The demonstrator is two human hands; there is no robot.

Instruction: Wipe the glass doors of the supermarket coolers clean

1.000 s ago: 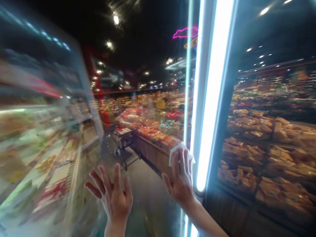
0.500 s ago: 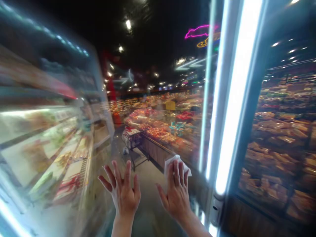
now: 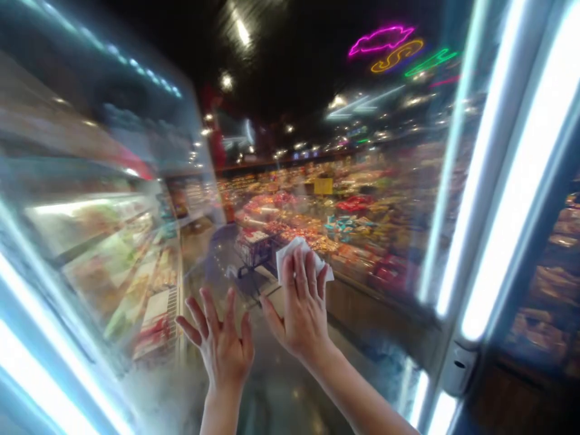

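Note:
My left hand (image 3: 223, 341) is raised with its fingers spread, palm turned away from me, and it appears to lie flat against a clear glass door (image 3: 254, 386). My right hand (image 3: 301, 302) is higher and to the right. Its outstretched fingers press a folded white cloth (image 3: 287, 257) against the same pane. The cloth shows around the fingertips, while the part under them is hidden. Whether it is fabric or paper I cannot tell.
Bright light tubes (image 3: 512, 181) run along the door's frame on the right, and another tube (image 3: 36, 374) glows at lower left. Beyond the glass are a shopping cart (image 3: 254, 251), a display of packaged goods (image 3: 353, 241) and lit shelves (image 3: 140, 272), partly blurred.
My right hand has moved up and to the left with the cloth. My left hand has barely shifted. The light tubes and frame stand farther right in view.

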